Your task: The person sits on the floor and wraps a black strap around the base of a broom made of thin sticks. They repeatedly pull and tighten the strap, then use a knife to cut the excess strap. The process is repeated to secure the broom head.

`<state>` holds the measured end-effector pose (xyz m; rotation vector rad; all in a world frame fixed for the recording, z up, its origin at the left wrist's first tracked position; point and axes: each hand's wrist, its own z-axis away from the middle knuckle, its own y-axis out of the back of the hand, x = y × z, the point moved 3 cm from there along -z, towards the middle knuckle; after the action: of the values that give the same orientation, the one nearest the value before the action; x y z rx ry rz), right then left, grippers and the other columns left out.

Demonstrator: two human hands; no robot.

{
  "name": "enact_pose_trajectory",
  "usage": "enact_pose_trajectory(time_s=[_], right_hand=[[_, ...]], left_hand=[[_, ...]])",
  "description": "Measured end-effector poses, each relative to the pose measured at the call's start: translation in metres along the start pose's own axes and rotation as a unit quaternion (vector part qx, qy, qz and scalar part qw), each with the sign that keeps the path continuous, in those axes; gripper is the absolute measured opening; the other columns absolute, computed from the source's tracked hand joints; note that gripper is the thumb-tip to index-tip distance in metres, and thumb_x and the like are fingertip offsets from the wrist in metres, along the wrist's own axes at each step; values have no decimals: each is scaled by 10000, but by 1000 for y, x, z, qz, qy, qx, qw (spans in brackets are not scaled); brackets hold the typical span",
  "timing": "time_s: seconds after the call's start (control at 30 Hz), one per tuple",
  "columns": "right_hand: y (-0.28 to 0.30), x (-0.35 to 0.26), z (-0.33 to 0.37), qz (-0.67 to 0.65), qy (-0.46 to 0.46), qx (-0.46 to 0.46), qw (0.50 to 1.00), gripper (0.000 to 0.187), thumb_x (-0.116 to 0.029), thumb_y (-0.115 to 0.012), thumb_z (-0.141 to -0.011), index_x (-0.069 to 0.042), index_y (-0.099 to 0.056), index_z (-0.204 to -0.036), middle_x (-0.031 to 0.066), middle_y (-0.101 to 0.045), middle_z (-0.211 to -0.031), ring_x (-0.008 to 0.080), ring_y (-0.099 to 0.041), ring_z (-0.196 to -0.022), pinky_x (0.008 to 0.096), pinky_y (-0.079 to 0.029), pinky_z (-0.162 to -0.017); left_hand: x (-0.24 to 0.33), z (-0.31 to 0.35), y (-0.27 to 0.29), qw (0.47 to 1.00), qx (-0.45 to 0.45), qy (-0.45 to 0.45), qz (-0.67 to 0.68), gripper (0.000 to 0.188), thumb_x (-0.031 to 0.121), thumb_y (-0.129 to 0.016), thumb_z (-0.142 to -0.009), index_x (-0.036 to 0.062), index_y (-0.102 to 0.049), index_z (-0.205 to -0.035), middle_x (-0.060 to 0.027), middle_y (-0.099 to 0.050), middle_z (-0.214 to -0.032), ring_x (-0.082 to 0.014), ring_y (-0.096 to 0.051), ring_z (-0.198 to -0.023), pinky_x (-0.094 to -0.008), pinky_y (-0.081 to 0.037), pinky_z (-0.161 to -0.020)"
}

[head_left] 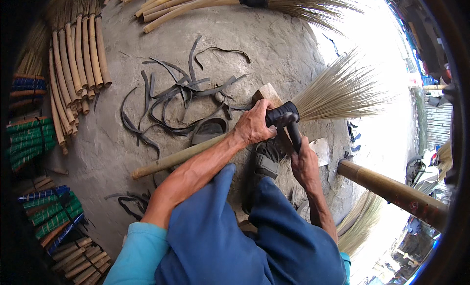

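Note:
A broom (338, 94) lies across in front of my knees, its pale bristles fanning to the right and its bamboo handle (166, 162) running to the lower left under my left forearm. My left hand (254, 122) is closed round the broom beside its black rubber binding (289, 107). In my right hand (304, 160) is a hammer (294, 137) with a dark handle, its head against or just over the binding; I cannot tell whether they touch. Behind the binding shows a wooden block (267, 93), partly hidden by the left hand.
Black rubber strips (183, 91) lie loose on the grey ground. Bundled brooms (78, 55) are at the far left, others (196, 6) at the back. Green-wrapped handle bundles (32, 138) line the left edge. A thick bamboo pole (391, 189) juts in from the right.

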<state>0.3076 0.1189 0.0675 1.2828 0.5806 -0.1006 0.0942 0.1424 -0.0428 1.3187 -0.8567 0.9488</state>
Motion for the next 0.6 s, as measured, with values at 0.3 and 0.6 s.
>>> enact_pose_trajectory(time_s=[0.3, 0.6], right_hand=[[-15, 4, 2, -33, 27, 43, 998, 266, -99, -686, -1024, -33, -550, -1243, 298, -699, -934, 564, -703, -867, 627, -536, -710], [-40, 56, 73, -40, -95, 23, 994, 272, -155, -684, -1052, -80, -550, -1276, 338, -701, -1024, 582, -693, -937, 630, -523, -771]], left_hand=[[-6, 1, -4, 999, 30, -23, 2, 712, 338, -844, -839, 16, -509, -1379, -242, -678, -1303, -429, -691, -1244, -507, -555, -1060], [-14, 13, 1, 993, 59, -100, -31, 611, 297, -869, -892, 45, -548, -1348, -234, -664, -1253, -477, -695, -1151, -536, -574, -981]])
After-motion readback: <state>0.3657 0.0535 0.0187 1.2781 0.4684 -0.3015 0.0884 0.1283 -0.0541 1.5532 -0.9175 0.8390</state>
